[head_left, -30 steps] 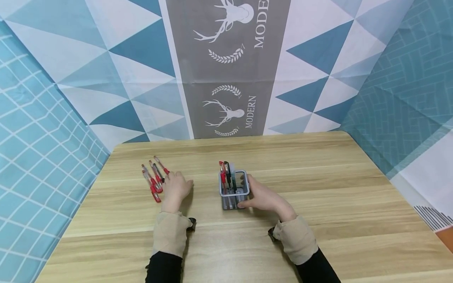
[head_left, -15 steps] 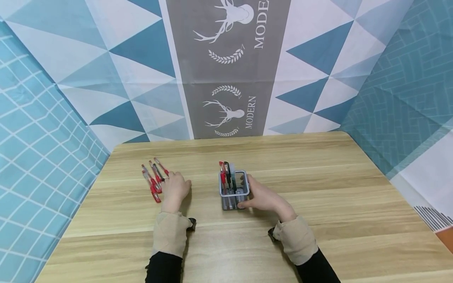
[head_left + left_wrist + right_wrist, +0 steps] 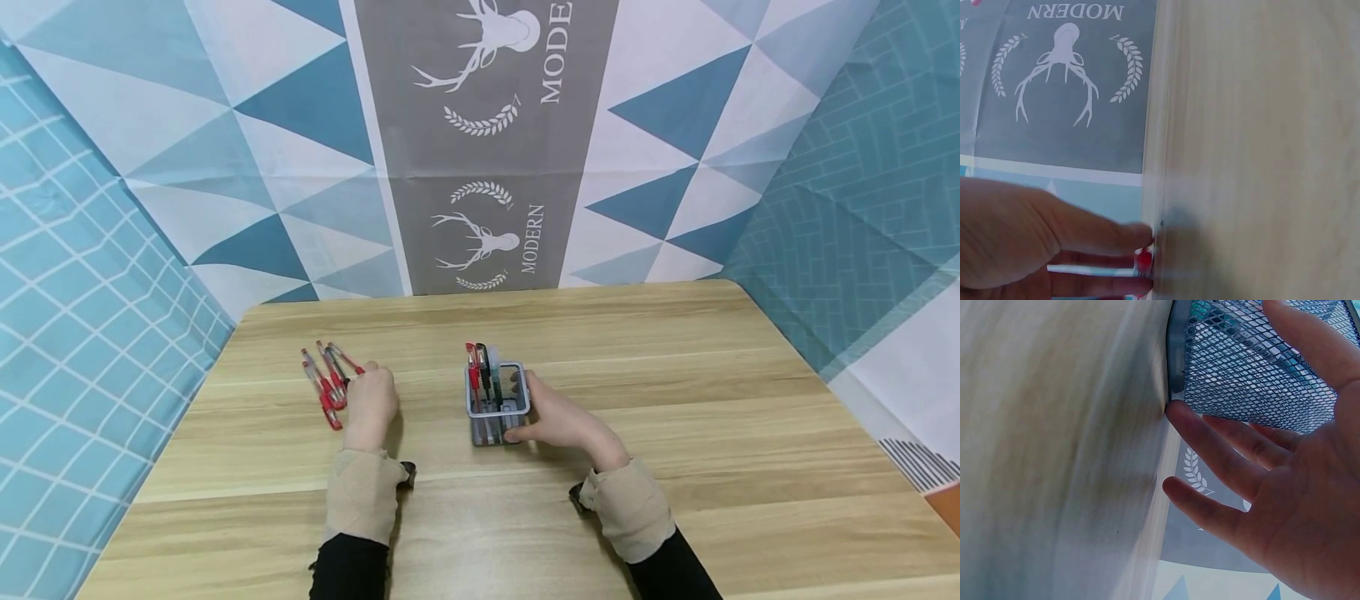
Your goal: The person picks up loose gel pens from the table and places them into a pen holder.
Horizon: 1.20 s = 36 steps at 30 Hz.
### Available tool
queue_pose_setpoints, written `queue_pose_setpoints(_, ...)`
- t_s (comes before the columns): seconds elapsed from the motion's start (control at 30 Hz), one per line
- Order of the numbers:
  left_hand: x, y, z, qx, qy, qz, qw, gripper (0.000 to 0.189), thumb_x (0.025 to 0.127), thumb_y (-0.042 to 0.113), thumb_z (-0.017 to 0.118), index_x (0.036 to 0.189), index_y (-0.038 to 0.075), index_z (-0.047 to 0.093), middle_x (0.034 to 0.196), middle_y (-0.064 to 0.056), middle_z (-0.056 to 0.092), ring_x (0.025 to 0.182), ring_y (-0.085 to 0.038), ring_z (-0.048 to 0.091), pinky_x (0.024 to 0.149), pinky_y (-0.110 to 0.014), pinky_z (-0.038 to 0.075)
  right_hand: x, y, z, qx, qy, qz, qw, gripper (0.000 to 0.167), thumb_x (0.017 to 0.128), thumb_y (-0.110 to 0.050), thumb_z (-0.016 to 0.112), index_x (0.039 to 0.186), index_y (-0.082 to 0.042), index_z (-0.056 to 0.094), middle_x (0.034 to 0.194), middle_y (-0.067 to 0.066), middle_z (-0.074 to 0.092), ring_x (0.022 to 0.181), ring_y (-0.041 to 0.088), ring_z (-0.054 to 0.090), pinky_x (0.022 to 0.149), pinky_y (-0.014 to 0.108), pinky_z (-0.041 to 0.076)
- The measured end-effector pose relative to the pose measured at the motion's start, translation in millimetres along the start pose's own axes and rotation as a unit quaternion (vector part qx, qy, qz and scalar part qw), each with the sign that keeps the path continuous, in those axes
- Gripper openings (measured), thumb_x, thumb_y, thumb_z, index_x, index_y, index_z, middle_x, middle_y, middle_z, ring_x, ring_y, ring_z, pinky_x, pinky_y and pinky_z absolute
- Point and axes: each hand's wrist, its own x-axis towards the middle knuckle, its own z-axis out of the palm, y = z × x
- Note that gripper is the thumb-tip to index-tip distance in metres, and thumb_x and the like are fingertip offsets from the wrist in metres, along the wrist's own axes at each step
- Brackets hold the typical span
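Observation:
At the left of the table in the head view, my left hand [image 3: 371,406] pinches the end of a red pen [image 3: 348,360]; the left wrist view shows its red tip [image 3: 1144,259] between thumb and fingers. Several more red pens [image 3: 326,390] lie in a loose pile beside that hand, with a dark one among them. My right hand [image 3: 557,417] holds a mesh pen holder [image 3: 497,414] from its right side, thumb across the front. In the right wrist view, fingertips reach the base of the mesh wall [image 3: 1241,378]. A red pen [image 3: 473,377] and black pen [image 3: 484,375] stand in the holder.
The wooden table [image 3: 675,375] extends around both hands. Behind its far edge hangs a patterned cloth [image 3: 487,150] with deer heads and triangles. Blue cloth [image 3: 67,333] borders the left side, and teal cloth [image 3: 847,183] the right.
My left hand's fingers have drawn together on the end of the red pen, which has shifted slightly right and toward me. The right hand and pen holder have stayed in place.

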Motion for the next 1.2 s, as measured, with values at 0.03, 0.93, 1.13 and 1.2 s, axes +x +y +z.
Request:
queue_pose_setpoints(0.03, -0.2, -0.4, 0.0, 0.002, 0.001, 0.010, 0.9999, 0.013, 0.076, -0.008, 0.048, 0.081, -0.010, 0.060, 0.080, -0.020, 0.053, 0.070, -0.039, 0.059, 0.062, -0.048, 0.048, 0.0, 0.1, 0.1, 0.000, 0.000, 0.000, 1.0000, 0.088, 0.069, -0.021, 0.077, 0.138, -0.008, 0.024, 0.122, 0.012, 0.052, 0.115, 0.027, 0.050, 0.101, 0.044, 0.036)
queue_pose_setpoints(0.93, 0.6, -7.0, 2.0, -0.024, -0.019, 0.019, 0.9993, 0.016, 0.080, -0.003, 0.047, 0.091, -0.011, 0.056, 0.092, -0.027, 0.055, 0.083, -0.044, 0.055, 0.068, -0.052, 0.047, 0.0, 2.1, 0.1, -0.010, 0.004, 0.003, 0.9999, 0.092, 0.068, -0.026, 0.077, 0.140, -0.010, 0.022, 0.127, 0.010, 0.050, 0.121, 0.025, 0.045, 0.103, 0.044, 0.033)
queue_pose_setpoints(1.13, 2.4, -8.3, 2.2, -0.026, -0.021, 0.026, 0.9991, 0.016, 0.078, -0.005, 0.048, 0.090, -0.010, 0.058, 0.090, -0.025, 0.056, 0.081, -0.043, 0.056, 0.068, -0.051, 0.048, 0.1, 2.3, 0.1, -0.007, 0.003, 0.004, 1.0000, 0.092, 0.069, -0.025, 0.077, 0.140, -0.010, 0.021, 0.127, 0.009, 0.050, 0.120, 0.025, 0.045, 0.104, 0.044, 0.033)
queue_pose_setpoints(1.2, 2.6, -8.5, 1.8, -0.026, -0.020, 0.030, 0.9990, 0.016, 0.077, -0.006, 0.048, 0.089, -0.010, 0.058, 0.088, -0.024, 0.057, 0.080, -0.043, 0.057, 0.068, -0.051, 0.048, 0.2, 2.1, 0.0, -0.006, 0.003, 0.005, 1.0000, 0.092, 0.069, -0.025, 0.077, 0.140, -0.011, 0.021, 0.127, 0.009, 0.050, 0.120, 0.024, 0.045, 0.104, 0.043, 0.033)
